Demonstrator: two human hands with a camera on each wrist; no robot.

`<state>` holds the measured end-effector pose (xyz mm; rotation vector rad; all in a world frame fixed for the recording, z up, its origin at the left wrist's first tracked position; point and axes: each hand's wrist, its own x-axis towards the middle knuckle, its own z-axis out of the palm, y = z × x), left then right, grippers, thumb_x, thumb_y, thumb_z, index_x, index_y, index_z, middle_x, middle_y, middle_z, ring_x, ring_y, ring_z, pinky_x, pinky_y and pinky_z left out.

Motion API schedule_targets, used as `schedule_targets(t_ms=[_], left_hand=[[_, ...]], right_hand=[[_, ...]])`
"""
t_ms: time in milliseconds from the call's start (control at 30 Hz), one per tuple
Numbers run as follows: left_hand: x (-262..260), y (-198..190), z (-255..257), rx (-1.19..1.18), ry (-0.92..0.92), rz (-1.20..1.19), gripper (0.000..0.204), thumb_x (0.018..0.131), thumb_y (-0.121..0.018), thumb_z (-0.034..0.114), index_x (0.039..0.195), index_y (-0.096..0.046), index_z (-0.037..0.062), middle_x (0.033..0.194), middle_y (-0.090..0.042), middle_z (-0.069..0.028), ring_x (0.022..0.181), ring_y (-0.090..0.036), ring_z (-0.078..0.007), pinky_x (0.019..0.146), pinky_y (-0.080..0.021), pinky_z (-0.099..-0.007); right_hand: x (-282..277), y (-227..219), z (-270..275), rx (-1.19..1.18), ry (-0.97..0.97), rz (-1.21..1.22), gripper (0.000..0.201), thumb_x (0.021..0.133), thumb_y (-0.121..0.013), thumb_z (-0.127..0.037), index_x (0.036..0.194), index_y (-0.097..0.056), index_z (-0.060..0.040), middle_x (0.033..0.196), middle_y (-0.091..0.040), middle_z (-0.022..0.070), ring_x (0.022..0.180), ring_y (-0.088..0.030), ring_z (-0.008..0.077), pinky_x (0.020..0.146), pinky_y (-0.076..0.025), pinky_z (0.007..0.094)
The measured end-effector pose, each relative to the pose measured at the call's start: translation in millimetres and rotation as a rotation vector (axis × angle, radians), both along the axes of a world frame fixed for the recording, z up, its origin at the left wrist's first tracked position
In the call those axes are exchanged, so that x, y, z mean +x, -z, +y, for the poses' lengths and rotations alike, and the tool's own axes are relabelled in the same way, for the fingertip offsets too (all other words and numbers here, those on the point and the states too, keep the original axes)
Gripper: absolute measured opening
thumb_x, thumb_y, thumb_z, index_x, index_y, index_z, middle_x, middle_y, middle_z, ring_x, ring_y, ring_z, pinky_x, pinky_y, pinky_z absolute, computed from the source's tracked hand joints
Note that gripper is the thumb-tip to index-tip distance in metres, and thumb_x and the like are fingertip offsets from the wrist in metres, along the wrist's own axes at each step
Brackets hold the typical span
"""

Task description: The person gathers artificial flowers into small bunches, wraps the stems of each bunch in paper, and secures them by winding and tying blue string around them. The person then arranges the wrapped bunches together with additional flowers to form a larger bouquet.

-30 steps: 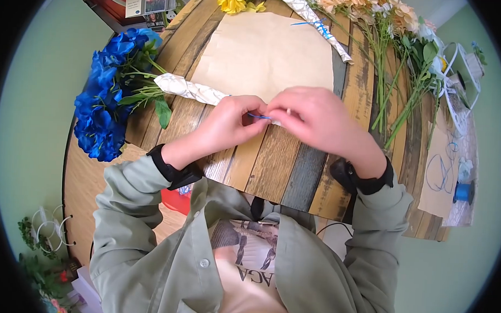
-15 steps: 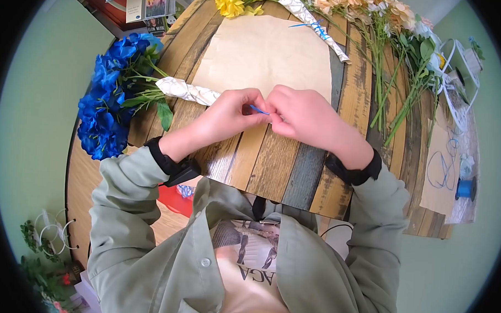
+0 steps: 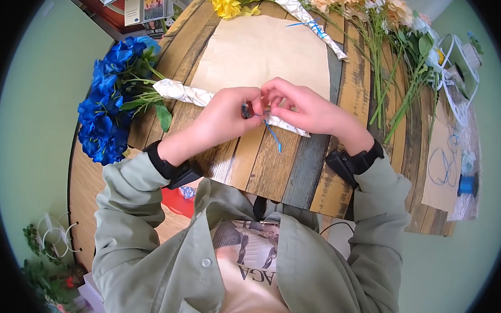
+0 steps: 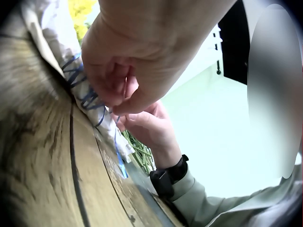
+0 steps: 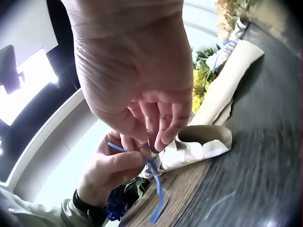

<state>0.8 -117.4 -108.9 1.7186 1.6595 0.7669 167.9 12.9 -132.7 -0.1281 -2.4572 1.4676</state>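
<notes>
A bouquet of blue artificial flowers (image 3: 106,102) lies at the left of the table, its stems rolled in white patterned paper (image 3: 181,92). Blue ribbon (image 4: 90,99) crisscrosses that wrap in the left wrist view. My left hand (image 3: 224,114) pinches the ribbon close to the paper between thumb and fingers. Opposite it, my right hand (image 3: 302,108) has its fingers curled in, with the fingertips at the ribbon. One loose ribbon end (image 5: 159,191) hangs below both hands in the right wrist view. The wrap's hollow paper end (image 5: 203,137) points rightward under my right hand.
A sheet of brown paper (image 3: 265,52) lies beyond my hands. Yellow flowers (image 3: 231,4) and another wrapped bundle (image 3: 310,26) are at the far side. Green stems (image 3: 382,89) spread to the right, near a white wire basket (image 3: 465,89) and a blue ribbon spool (image 3: 468,185).
My right hand has drawn slightly back from the left and its fingers have loosened. A ribbon end now dangles toward me, and the wrap's end has come into sight.
</notes>
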Motion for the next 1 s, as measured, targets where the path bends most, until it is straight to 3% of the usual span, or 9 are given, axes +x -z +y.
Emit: schedule_targets(t_ms=[33, 133, 267, 500, 633, 733, 767, 833, 1000], left_hand=[[1.4, -1.4, 0.0, -0.002, 0.003, 0.003, 0.016, 0.075, -0.067, 0.001, 0.078, -0.052, 0.0059, 0.079, -0.059, -0.0004, 0.074, -0.058, -0.0093, 0.058, -0.046, -0.0251], [8.4, -3.5, -1.3, 0.619, 0.182, 0.721, 0.022, 0.06, -0.064, 0.007, 0.075, -0.049, 0.0073, 0.073, -0.048, -0.0045, 0.072, -0.054, -0.0204, 0.053, -0.047, -0.0298], [15.7, 0.8, -3.4, 0.718, 0.298, 0.941, 0.015, 0.069, -0.057, 0.018, 0.081, -0.052, 0.0107, 0.081, -0.048, -0.0015, 0.075, -0.054, -0.0139, 0.054, -0.048, -0.0241], [10.8, -5.0, -17.1, 0.769, 0.265, 0.947, 0.019, 0.067, -0.062, 0.013, 0.084, -0.055, 0.0068, 0.08, -0.05, -0.0017, 0.072, -0.055, -0.0143, 0.052, -0.046, -0.0255], [3.4, -5.2, -20.0, 0.726, 0.207, 0.932, 0.02, 0.068, -0.061, 0.012, 0.086, -0.056, 0.0074, 0.082, -0.053, -0.0016, 0.072, -0.057, -0.0145, 0.053, -0.047, -0.0253], [-0.7, -5.9, -21.2, 0.721, 0.172, 0.919, 0.017, 0.067, -0.059, 0.013, 0.082, -0.053, 0.0083, 0.078, -0.05, -0.0013, 0.071, -0.056, -0.0139, 0.052, -0.047, -0.0252], [-0.8, -3.6, -20.8, 0.76, 0.17, 0.884, 0.015, 0.067, -0.058, 0.015, 0.078, -0.05, 0.0089, 0.074, -0.046, -0.0012, 0.069, -0.055, -0.0132, 0.051, -0.047, -0.0249], [-0.5, 2.8, -21.3, 0.77, 0.16, 0.845, 0.015, 0.067, -0.057, 0.015, 0.08, -0.051, 0.0084, 0.076, -0.048, -0.0015, 0.069, -0.055, -0.0143, 0.051, -0.047, -0.0261], [5.0, 0.5, -28.9, 0.656, 0.192, 0.783, 0.019, 0.069, -0.059, 0.013, 0.087, -0.055, 0.0076, 0.091, -0.059, -0.0028, 0.073, -0.059, -0.0167, 0.057, -0.05, -0.0282]], right_hand=[[-1.0, 0.1, -0.6, -0.111, -0.021, -0.048, 0.023, 0.087, -0.049, -0.003, 0.11, -0.052, -0.001, 0.096, -0.058, 0.005, 0.075, -0.055, 0.0103, 0.067, -0.046, 0.0239], [-3.0, -1.9, -1.6, -0.259, -0.055, -0.165, 0.024, 0.088, -0.046, -0.002, 0.112, -0.051, 0.0006, 0.095, -0.058, 0.0062, 0.079, -0.056, 0.01, 0.068, -0.047, 0.024], [-4.1, 9.3, -1.4, -0.406, -0.12, -0.196, 0.02, 0.087, -0.049, 0.001, 0.107, -0.054, 0.0017, 0.086, -0.059, 0.005, 0.075, -0.057, 0.0103, 0.067, -0.047, 0.0232], [-4.9, 6.9, -2.3, -0.545, -0.058, -0.215, 0.01, 0.083, -0.058, 0.002, 0.093, -0.059, 0.0021, 0.078, -0.061, 0.0041, 0.066, -0.058, 0.0094, 0.06, -0.048, 0.0211], [-2.5, 0.4, -15.2, -0.282, 0.081, -0.037, 0.012, 0.079, -0.065, -0.002, 0.089, -0.06, 0.0004, 0.076, -0.061, 0.0057, 0.061, -0.058, 0.013, 0.058, -0.048, 0.0244], [0.1, -28.7, -27.8, 0.332, 0.118, 0.085, 0.011, 0.077, -0.064, -0.007, 0.08, -0.054, -0.0023, 0.081, -0.054, 0.0115, 0.063, -0.058, 0.0271, 0.056, -0.048, 0.0321], [-0.4, -33.3, -31.4, 0.334, 0.105, 0.094, 0.011, 0.077, -0.064, -0.007, 0.08, -0.054, -0.0023, 0.081, -0.054, 0.0115, 0.063, -0.058, 0.0271, 0.056, -0.048, 0.0321], [3.9, -38.2, -34.2, 0.782, 0.104, -0.014, 0.015, 0.078, -0.062, -0.013, 0.078, -0.051, -0.0024, 0.076, -0.056, 0.011, 0.062, -0.059, 0.0278, 0.055, -0.048, 0.0351], [10.9, -33.5, -20.7, 0.952, 0.114, -0.115, 0.02, 0.079, -0.06, -0.02, 0.072, -0.053, -0.0035, 0.067, -0.057, 0.0093, 0.059, -0.059, 0.0281, 0.053, -0.048, 0.037]])
